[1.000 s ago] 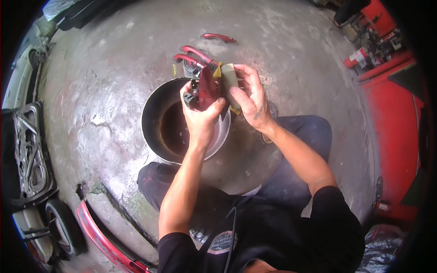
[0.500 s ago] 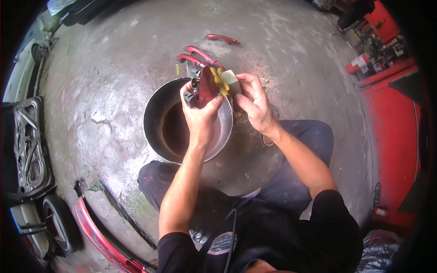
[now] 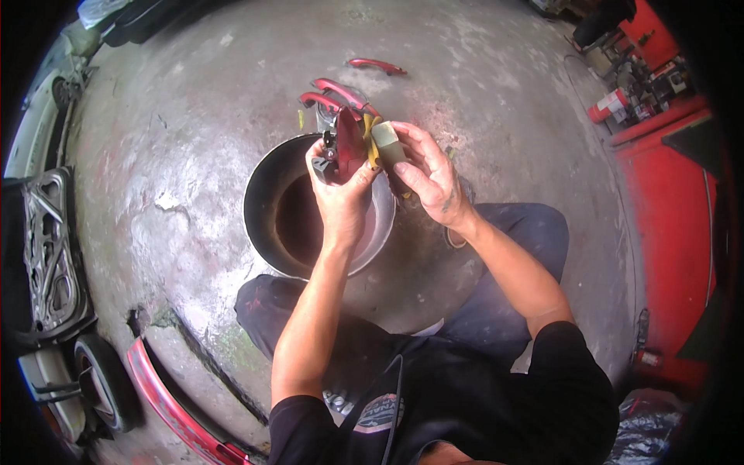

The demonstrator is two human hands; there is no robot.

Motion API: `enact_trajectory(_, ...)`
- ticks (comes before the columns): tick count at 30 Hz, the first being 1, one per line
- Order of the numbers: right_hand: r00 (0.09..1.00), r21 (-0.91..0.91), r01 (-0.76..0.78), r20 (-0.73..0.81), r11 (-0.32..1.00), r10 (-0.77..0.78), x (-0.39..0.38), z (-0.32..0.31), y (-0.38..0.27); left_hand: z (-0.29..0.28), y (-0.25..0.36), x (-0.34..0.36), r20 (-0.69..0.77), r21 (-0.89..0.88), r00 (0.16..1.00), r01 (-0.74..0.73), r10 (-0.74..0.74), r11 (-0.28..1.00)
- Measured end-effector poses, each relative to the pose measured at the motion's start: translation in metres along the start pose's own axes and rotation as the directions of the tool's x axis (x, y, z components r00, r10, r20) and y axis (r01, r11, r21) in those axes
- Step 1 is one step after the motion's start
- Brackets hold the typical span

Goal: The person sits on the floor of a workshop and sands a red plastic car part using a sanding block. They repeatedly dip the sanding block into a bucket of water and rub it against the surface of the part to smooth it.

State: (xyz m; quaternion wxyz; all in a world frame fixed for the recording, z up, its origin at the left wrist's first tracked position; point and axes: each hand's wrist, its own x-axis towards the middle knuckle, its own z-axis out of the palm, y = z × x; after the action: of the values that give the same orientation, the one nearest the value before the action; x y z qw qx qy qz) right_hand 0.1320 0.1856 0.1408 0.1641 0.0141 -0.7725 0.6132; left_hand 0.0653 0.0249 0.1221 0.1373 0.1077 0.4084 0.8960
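Note:
Above a round metal basin (image 3: 262,182) with murky liquid in it, my left hand (image 3: 342,205) grips a dark red car part (image 3: 351,149) with a black mechanism on its left side. Its exact kind is hard to tell. My right hand (image 3: 435,177) is closed on a pale green sanding block (image 3: 387,142). Between the block and the red part is a crumpled yellow sheet (image 3: 373,133), probably sandpaper; the left thumb lies at its lower end. Where block and sheet meet the part is partly hidden.
Red car door handles (image 3: 341,90) lie beyond the basin, and another handle (image 3: 377,65) lies farther off. At left are a metal panel (image 3: 54,248), a wheel (image 3: 105,381) and a long red trim piece (image 3: 174,407). Red equipment (image 3: 670,232) stands at right.
The sanding block has shifted slightly left and tilted, staying in my right hand. Less of the yellow sheet shows now. My left hand keeps its hold on the red part.

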Motion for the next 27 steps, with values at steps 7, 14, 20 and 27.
enact_trajectory(7, 0.997, -0.076, 0.076, -0.012, 0.994, -0.077, -0.004, 0.006, 0.025, -0.011, -0.024, 0.006, -0.064, 0.161, 0.996, -0.043, 0.054, 0.986)
enact_trajectory(14, 1.000, -0.057, 0.012, 0.010, 0.998, -0.011, -0.001, 0.006, -0.001, -0.006, -0.021, 0.008, -0.033, 0.240, 0.986, -0.150, 0.162, 0.959)
enact_trajectory(20, 1.000, 0.087, 0.017, 0.019, 0.996, -0.018, 0.000, 0.014, -0.004, -0.016, -0.025, 0.008, 0.003, 0.308, 0.974, -0.218, 0.228, 0.926)
enact_trajectory(27, 0.998, 0.006, 0.068, 0.005, 0.998, -0.068, 0.005, 0.018, 0.009, -0.018, -0.018, 0.006, -0.010, 0.255, 0.977, -0.202, 0.211, 0.946)
